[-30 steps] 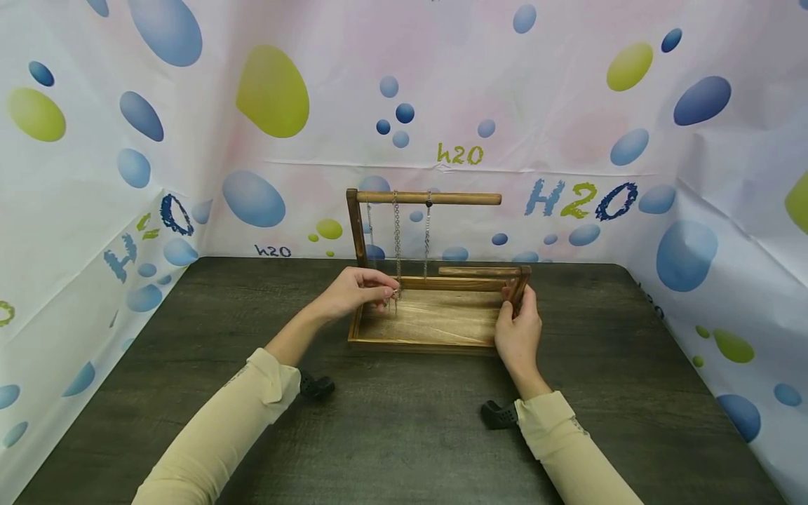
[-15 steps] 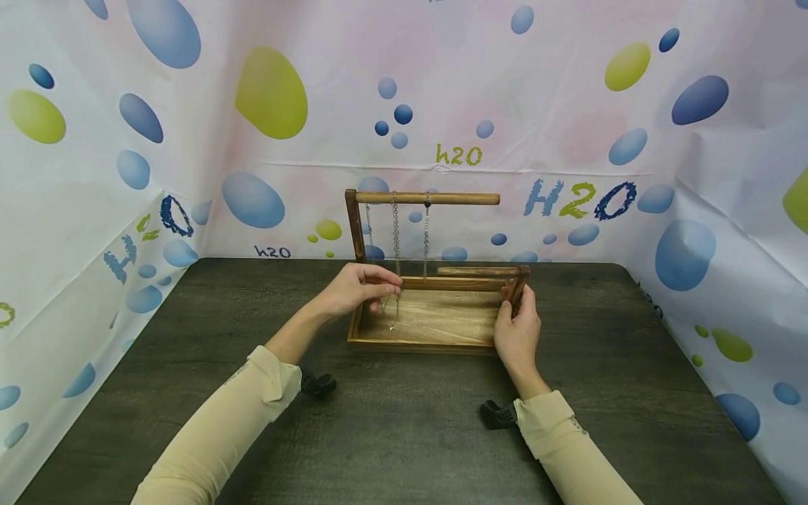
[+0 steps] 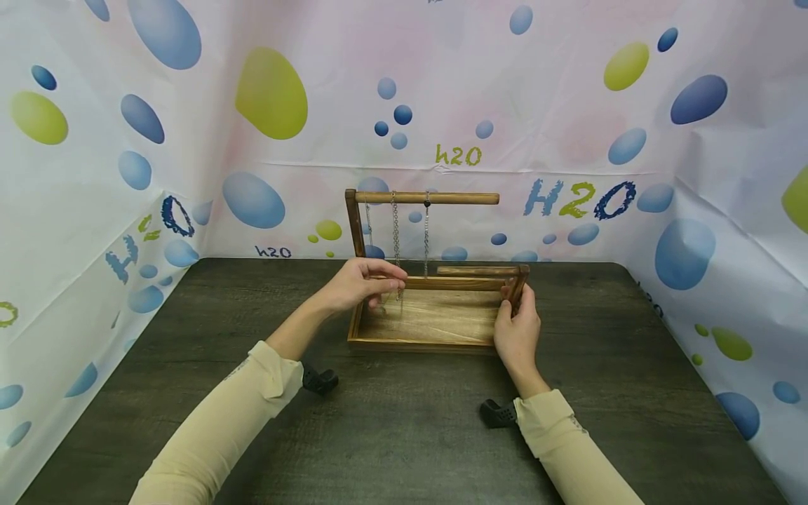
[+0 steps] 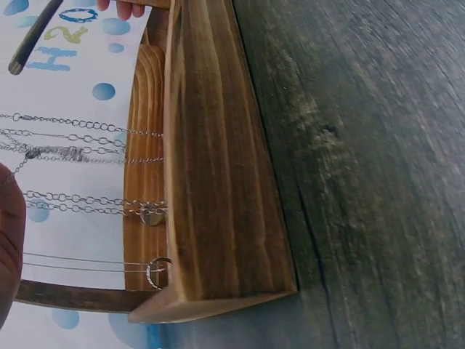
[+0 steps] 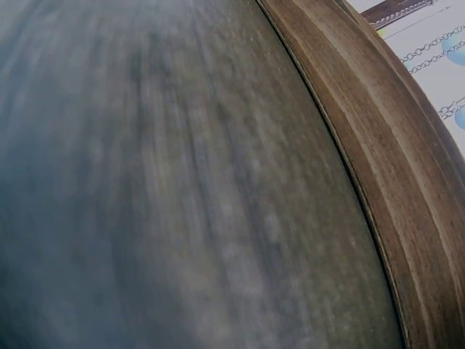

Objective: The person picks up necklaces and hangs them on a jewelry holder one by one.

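A wooden jewelry stand (image 3: 424, 346) with a shallow tray base faces me. Its tall left post carries an upper bar (image 3: 454, 198), and a shorter right post bears a lower bar (image 3: 473, 271). From the upper bar hang a thin chain (image 3: 369, 223) at the left, a doubled chain (image 3: 395, 231) in the middle, and a chain with a dark bead (image 3: 426, 235) to the right. My left hand (image 3: 355, 286) pinches thin chain over the tray's left part; its loose lower strands are too fine to trace. My right hand (image 3: 519, 331) grips the stand's short right post (image 3: 520, 289).
The stand rests on a dark wood-grain table (image 3: 404, 428). Behind and beside it rises a white backdrop (image 3: 555, 56) with blue and green spots. In the left wrist view, a ring (image 4: 156, 273) shows near the tray wall (image 4: 218, 160).
My left hand has moved slightly right and up, pinching the chain. A small bright end that hung low over the tray half a second ago no longer shows there. My right hand stays put.
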Action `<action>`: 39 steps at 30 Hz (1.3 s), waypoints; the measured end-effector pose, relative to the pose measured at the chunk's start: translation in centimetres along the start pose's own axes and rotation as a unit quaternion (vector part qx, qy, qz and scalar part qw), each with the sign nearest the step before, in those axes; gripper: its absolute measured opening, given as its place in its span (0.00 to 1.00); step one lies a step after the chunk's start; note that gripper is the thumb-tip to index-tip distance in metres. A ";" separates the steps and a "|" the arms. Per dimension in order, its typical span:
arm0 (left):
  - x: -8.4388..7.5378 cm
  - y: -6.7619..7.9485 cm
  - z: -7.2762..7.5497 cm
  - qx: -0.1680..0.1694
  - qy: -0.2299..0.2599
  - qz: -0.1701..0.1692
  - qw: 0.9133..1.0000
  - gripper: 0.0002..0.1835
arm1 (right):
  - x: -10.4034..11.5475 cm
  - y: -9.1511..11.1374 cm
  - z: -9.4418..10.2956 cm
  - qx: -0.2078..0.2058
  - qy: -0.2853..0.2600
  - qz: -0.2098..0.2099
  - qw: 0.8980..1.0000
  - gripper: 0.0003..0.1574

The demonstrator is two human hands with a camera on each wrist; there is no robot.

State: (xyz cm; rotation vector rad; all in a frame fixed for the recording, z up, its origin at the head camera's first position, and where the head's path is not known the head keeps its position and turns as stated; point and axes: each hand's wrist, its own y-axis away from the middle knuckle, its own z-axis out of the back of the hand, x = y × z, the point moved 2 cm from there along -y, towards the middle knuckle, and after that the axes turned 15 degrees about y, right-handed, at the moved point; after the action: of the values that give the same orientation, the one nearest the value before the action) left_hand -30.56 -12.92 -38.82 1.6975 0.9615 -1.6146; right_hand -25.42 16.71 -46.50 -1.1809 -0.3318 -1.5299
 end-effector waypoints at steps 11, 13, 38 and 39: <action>-1.0 -0.1 -0.5 0.005 -0.028 -0.018 0.999 0.16 | 0.0 0.1 0.0 0.000 0.001 0.001 1.000 0.25; -1.1 -0.1 -0.6 0.005 -0.028 -0.021 0.999 0.16 | 0.0 0.1 0.0 0.000 0.001 0.000 1.000 0.25; -3.4 -0.4 -2.0 -0.017 -0.008 -0.047 0.999 0.13 | 0.1 0.0 0.1 0.001 0.001 -0.003 1.000 0.24; -3.5 -0.4 -2.1 -0.016 -0.004 -0.050 0.999 0.13 | 0.2 0.0 0.1 0.001 0.001 -0.002 1.000 0.24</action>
State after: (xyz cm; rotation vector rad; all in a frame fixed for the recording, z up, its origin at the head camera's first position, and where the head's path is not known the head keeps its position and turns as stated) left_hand -29.71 -11.35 -35.18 1.6433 1.0780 -1.6595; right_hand -25.40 16.68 -46.32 -1.1786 -0.3355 -1.5339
